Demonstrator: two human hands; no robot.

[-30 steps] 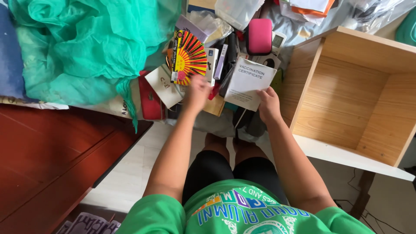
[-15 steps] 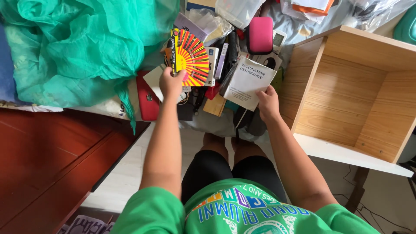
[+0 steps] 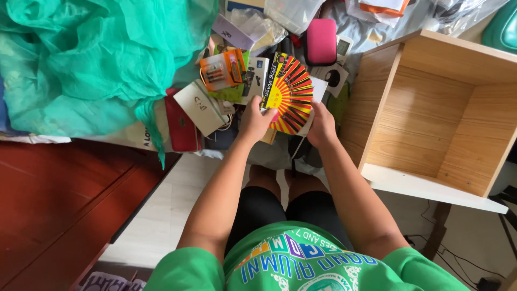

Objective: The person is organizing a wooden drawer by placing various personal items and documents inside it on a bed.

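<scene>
My left hand [image 3: 254,119] pinches the sunburst card pack [image 3: 288,92]; right hand [image 3: 322,123] grips the booklet [image 3: 319,89] beneath at three o'clock; I should square their edges.

Glossy printed card pack [image 3: 289,92]; matt pale wood cabinet [image 3: 431,108]; sheer green cloth [image 3: 91,59].

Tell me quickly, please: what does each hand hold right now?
Left hand: closed on the lower left edge of the red-and-yellow striped card pack.
Right hand: closed on a white booklet behind that pack.

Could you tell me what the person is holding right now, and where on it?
The left hand grips the sunburst-patterned pack at its lower left corner; the right hand holds its lower right edge.
</scene>
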